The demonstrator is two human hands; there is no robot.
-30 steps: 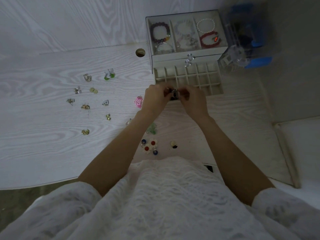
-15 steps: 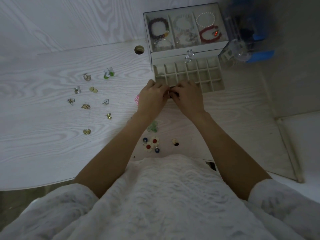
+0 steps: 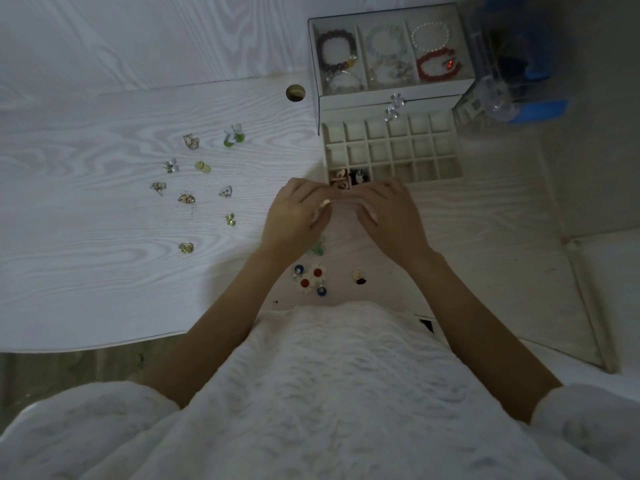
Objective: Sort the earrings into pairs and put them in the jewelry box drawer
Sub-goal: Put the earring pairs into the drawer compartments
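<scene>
Just beyond the fingertips of both hands, the jewelry box drawer (image 3: 393, 150) stands pulled out, a grid of small cells. Its two near-left cells are filled: pale earrings (image 3: 339, 175) in the corner one, a dark pair (image 3: 359, 176) in the next.

The left hand (image 3: 298, 216) and the right hand (image 3: 389, 213) meet at the drawer's front edge, fingers loosely bent and reaching forward, thumbs tucked under. Neither plainly grips anything (whether a small earring sits beneath the left fingers, I cannot tell).

Well to the left of the left hand, loose earrings (image 3: 187, 198) lie scattered on the white table (image 3: 86, 237), with a green pair (image 3: 234, 137) farthest back. Behind the wrists, toward the body, lie flower earrings (image 3: 311, 278) with red centres, blue studs beside them, and a dark-and-gold piece (image 3: 359, 277) under the right forearm. A green earring (image 3: 318, 247) peeks out beside the left wrist.

Above the drawer, the jewelry box (image 3: 388, 98) holds bracelets (image 3: 337, 50) in its top tray.
</scene>
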